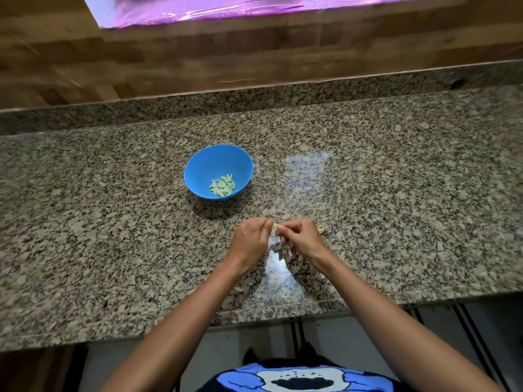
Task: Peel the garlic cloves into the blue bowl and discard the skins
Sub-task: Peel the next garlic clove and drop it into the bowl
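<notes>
Peeling is the step in hand. The left hand [250,239] and right hand [301,236] meet above the counter [113,222], fingers curled, pinching one clove [276,227] between them. The bowl [203,162], far and left of the hands, holds a heap of peeled cloves [222,185]. A skin scrap [323,230] lies just right of the right hand. Next, likely: strip the skin, then carry the clove to the bowl.
</notes>
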### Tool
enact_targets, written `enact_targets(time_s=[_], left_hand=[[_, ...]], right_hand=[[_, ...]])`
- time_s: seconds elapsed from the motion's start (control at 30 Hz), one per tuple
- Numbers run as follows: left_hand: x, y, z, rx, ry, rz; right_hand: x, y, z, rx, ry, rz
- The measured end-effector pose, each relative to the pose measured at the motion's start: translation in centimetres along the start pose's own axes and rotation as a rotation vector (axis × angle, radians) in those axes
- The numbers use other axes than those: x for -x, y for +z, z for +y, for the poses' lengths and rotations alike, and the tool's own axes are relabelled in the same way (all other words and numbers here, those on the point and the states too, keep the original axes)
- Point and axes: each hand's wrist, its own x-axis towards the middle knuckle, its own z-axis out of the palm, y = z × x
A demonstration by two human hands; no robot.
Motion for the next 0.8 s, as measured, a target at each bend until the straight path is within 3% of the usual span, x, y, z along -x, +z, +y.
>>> enact_targets(time_s=[0.13, 0.27, 0.47, 0.67, 0.8], left_hand=[[0.3, 0.0, -0.6, 0.176, -0.13, 0.043], [0.8, -0.7, -0.7, 0.182, -0.158, 0.098], [1.5, -0.6, -0.4, -0.101, -0.249, -0.07], [1.2, -0.1, -0.1, -0.153, -0.217, 0.093], [1.3, 0.1, 0.7, 0.08, -0.209, 0.017]], right_hand=[[0.0, -0.4, 0.2, -0.034, 0.01, 0.037], [0.2, -1.8, 1.2, 0.02, 0.065, 0.043], [1.0, -0.5, 2.2, 0.009, 0.071, -0.025], [1.0, -0.7, 2.7, 0.049, 0.087, -0.047], [1.1, -0.7, 2.1, 0.004, 0.125, -0.082]])
